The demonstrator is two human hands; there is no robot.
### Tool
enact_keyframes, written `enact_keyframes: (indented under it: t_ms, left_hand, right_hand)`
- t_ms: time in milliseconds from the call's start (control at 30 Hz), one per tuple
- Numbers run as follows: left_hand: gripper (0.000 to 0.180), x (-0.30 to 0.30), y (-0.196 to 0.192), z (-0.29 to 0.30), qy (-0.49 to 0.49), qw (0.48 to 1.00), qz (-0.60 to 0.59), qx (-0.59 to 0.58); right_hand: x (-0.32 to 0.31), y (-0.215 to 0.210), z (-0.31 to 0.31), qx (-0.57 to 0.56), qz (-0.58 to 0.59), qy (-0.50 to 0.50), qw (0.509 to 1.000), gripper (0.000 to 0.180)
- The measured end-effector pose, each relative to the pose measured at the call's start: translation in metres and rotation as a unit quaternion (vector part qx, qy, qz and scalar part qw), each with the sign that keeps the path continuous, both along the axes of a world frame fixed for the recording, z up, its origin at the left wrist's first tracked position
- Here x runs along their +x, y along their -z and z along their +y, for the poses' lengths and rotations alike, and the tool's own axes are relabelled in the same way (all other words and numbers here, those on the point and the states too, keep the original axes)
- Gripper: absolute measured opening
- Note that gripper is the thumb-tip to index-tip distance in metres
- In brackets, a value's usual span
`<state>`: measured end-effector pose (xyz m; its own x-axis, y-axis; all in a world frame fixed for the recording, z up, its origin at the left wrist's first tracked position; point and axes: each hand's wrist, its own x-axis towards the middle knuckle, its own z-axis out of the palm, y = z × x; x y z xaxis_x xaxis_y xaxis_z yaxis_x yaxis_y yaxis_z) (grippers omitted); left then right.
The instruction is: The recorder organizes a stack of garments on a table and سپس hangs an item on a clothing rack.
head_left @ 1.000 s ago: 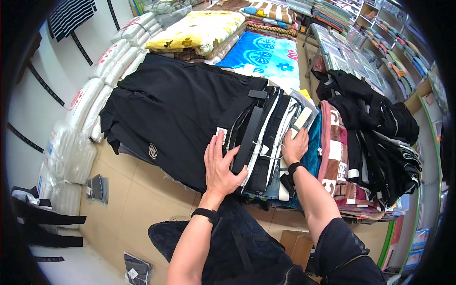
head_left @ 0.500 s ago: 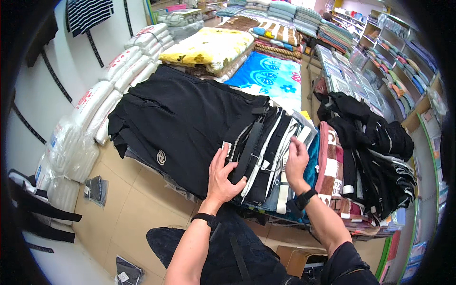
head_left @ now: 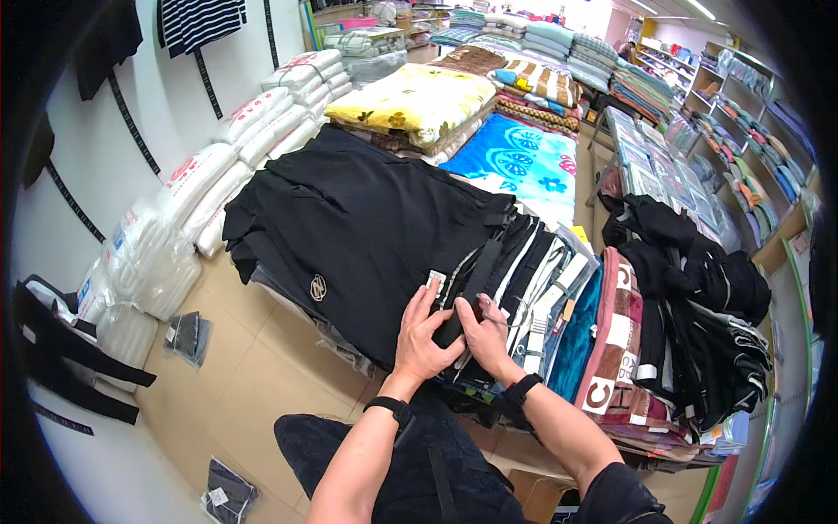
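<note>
A large pair of black trousers (head_left: 349,227) lies spread over a pile of clothes in front of me. Along its waistband runs a black clip hanger (head_left: 483,272). My left hand (head_left: 425,342) rests on the waistband beside a small white label, its thumb and index finger closed around the hanger's near end. Closing on the same bar from the right is my right hand (head_left: 485,336), near a thin metal hook. To its right, folded black, white and denim garments (head_left: 541,301) overlap in a row. The fingertips' exact contact is partly hidden.
Blankets in yellow (head_left: 410,96) and bright blue (head_left: 515,157) lie beyond the trousers. Black garments (head_left: 698,288) heap at right, beside a pink-edged checked blanket (head_left: 611,323). White packages (head_left: 205,183) line the left wall. A bagged garment (head_left: 186,336) lies on the floor.
My right hand has moved left, from above the folded garments to the hanger beside my left hand. The whole view has shifted slightly; my left hand keeps its place at the waistband.
</note>
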<state>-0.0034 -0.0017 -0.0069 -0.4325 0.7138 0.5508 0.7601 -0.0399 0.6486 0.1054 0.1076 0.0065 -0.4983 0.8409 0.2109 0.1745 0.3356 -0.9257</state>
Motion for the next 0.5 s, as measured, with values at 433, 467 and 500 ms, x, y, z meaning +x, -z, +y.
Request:
enact_keyframes:
  t_ms: [433, 467, 500]
  left_hand:
    - [0.071, 0.024, 0.008, -0.039, -0.030, 0.997, -0.066, -0.011]
    - [0.073, 0.025, 0.011, -0.046, -0.031, 0.998, -0.057, -0.019]
    - [0.074, 0.027, 0.011, -0.055, -0.038, 0.998, -0.051, -0.028]
  right_hand:
    - [0.001, 0.008, 0.008, -0.057, 0.027, 0.002, 0.998, 0.050]
    - [0.003, 0.011, 0.011, -0.060, 0.021, 0.010, 0.998, 0.053]
    - [0.003, 0.008, 0.009, -0.063, 0.012, 0.013, 0.998, 0.055]
